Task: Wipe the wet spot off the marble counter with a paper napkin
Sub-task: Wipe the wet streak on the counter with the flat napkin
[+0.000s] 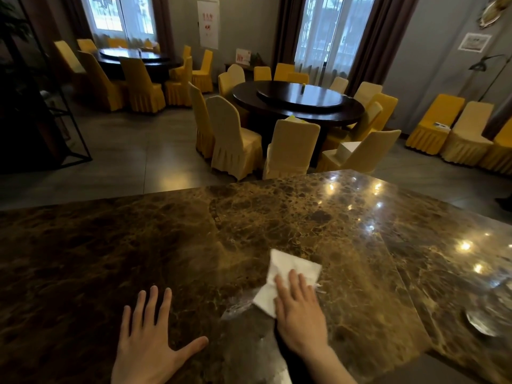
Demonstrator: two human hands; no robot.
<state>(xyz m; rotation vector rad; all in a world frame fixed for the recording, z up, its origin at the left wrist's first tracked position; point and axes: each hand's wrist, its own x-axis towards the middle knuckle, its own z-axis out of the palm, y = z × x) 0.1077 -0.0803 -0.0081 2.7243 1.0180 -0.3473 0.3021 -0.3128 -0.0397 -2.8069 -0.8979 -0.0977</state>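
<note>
In the lower centre of the frame the right hand [300, 311] lies flat, fingers extended and together, pressing a white paper napkin [288, 275] onto the brown marble desk [138, 245]. The napkin is crumpled and partly unfolded; its far half sticks out beyond the fingertips toward the middle of the frame, and a near corner shows to the left of the palm. Just below and left of the napkin, a greyish wet spot [241, 306] gleams on the stone, running down toward the bottom edge between the two forearms. The left hand [149, 342], at lower left of centre, rests open on the desk with fingers spread, holding nothing, apart from the napkin. Beyond the desk's far edge, in the upper half, stands a dark round dining table [299, 103] ringed by yellow-covered chairs [235, 137].
</note>
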